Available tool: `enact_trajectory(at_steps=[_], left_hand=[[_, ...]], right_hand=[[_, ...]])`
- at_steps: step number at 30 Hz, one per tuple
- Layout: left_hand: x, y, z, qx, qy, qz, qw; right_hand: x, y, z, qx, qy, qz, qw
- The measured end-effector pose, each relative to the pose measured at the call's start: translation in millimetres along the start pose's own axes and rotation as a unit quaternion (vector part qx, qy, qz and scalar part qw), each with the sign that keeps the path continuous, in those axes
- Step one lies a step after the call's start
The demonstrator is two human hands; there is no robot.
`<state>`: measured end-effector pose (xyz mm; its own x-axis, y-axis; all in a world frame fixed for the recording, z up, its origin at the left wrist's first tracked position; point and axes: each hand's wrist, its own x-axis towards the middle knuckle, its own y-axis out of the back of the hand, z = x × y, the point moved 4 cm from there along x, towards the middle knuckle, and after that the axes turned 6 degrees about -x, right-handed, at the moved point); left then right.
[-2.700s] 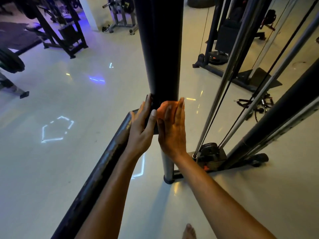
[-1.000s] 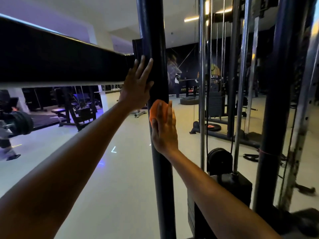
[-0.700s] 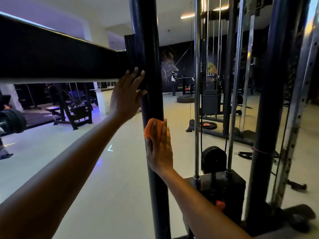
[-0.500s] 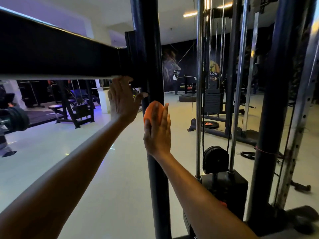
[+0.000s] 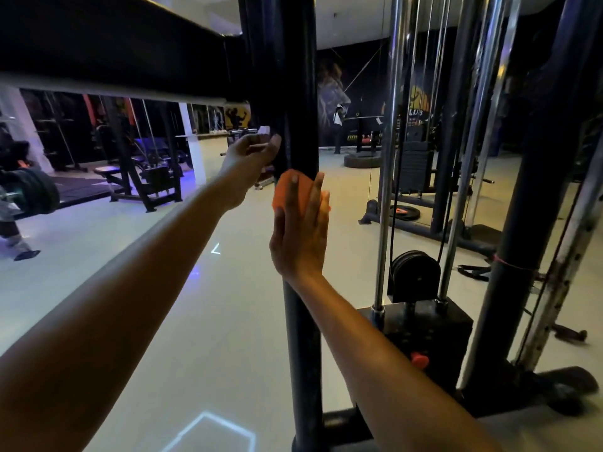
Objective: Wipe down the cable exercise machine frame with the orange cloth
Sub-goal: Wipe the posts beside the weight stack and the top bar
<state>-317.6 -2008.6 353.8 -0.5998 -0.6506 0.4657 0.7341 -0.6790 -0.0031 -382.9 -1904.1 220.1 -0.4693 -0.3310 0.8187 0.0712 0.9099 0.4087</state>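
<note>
Right hand, fingers straight, pressed the orange cloth flat against the black post. Left hand, arm outstretched, reached the post just above the cloth, below the crossbar; its grip could not be told. Right of the post stood steel rods over pale floor.

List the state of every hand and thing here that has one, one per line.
Right hand: flat, fingers straight, pressing the cloth on the post.
Left hand: fingers loosely curled, fingertips at the post, holding nothing.
Cloth: bunched, pinned against the post.
Post: upright.
Weight stack: resting at the bottom of its guide rods.
</note>
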Motion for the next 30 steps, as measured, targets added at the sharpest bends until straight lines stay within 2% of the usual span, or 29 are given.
enact_trajectory(at_steps=[3,10,18,21,25,30], left_hand=[[-1,3,-10,-0.013,0.002,0.004,1.000],[-27,-8,-52,-0.083,0.042,-0.036,0.995],[-41,-13,-64,-0.106,0.059,-0.069,0.990],[-47,-13,-78,-0.093,0.058,-0.072,0.991],[-58,-11,-103,-0.087,0.065,-0.086,0.990],[-69,-9,-124,-0.094,0.083,-0.091,0.988]], right_hand=[[4,-3,3,-0.003,0.000,0.010,1.000],[-110,-41,53,-0.042,-0.006,-0.056,0.998],[-62,-29,33,0.012,-0.004,-0.012,1.000],[-87,-43,48,0.001,-0.004,-0.006,1.000],[-137,-63,71,-0.023,-0.007,-0.038,0.999],[-102,-52,49,0.028,-0.034,0.002,0.999]])
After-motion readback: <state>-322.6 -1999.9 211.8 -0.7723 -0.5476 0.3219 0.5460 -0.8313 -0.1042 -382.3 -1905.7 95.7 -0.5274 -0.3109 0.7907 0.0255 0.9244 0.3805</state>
